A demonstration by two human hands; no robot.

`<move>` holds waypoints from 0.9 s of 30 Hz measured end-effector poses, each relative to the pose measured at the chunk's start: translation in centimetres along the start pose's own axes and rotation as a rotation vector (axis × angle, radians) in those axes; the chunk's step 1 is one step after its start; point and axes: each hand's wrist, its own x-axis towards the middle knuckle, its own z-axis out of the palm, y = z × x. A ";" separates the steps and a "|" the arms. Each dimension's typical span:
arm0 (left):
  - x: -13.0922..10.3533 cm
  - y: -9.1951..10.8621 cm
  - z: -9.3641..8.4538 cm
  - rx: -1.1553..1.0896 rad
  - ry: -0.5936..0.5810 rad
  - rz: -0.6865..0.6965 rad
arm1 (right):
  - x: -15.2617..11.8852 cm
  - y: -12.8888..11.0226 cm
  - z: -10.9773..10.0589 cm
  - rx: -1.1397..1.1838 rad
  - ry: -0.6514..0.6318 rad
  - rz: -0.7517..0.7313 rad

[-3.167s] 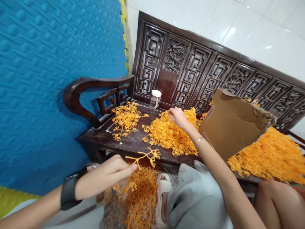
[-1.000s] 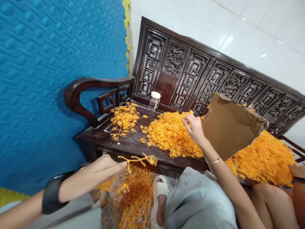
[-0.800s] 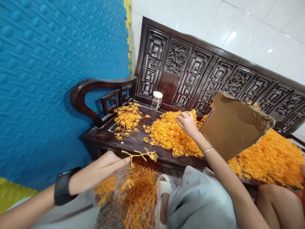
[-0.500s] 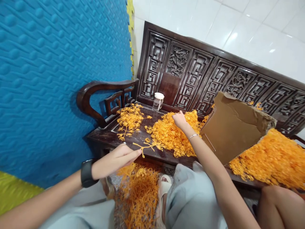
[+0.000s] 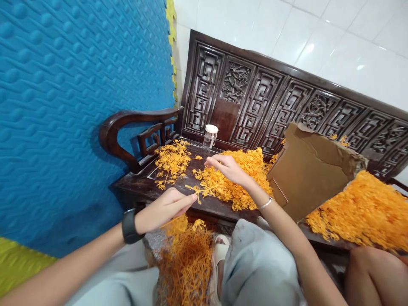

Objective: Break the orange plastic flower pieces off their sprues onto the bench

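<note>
My left hand [image 5: 168, 209], with a black watch on the wrist, pinches a thin branched orange stem [image 5: 199, 193] over the front edge of the bench. Above the left part of a large heap of orange flower pieces [image 5: 242, 187] is my right hand [image 5: 228, 168], a bracelet on its wrist. Its fingers point left, close together; whether a small piece is between them cannot be made out. A smaller cluster of orange branched pieces with flowers [image 5: 173, 159] lies on the bench to the left.
A clear cup with a white lid [image 5: 210, 136] stands near the carved backrest [image 5: 228, 114]. Cardboard [image 5: 312, 170] leans at the right beside another orange heap [image 5: 366, 212]. Orange stems [image 5: 188, 263] lie on the floor between my legs. A person's bare knee [image 5: 376, 272] shows at lower right.
My right hand has moved left across the heap, its fingers now more extended. My left hand has shifted slightly right and up with the stem.
</note>
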 end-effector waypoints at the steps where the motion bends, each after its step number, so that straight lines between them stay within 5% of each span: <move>1: -0.1 0.0 -0.1 -0.011 0.013 0.001 | -0.7 -0.5 0.0 0.094 -0.048 0.030; 6: -0.4 0.1 -0.6 -0.044 0.103 0.001 | -3.8 -1.1 0.6 0.551 -0.365 0.218; 10: -0.5 0.0 -0.8 -0.030 0.111 -0.017 | -4.9 -0.6 1.0 0.756 -0.260 0.399; 21: -1.6 -1.4 -0.8 0.037 -0.086 0.014 | -7.5 1.0 -1.6 0.629 -0.304 0.283; 27: -2.2 -0.8 0.0 -0.018 -0.039 -0.043 | -6.8 -0.4 -3.1 0.418 -0.196 0.153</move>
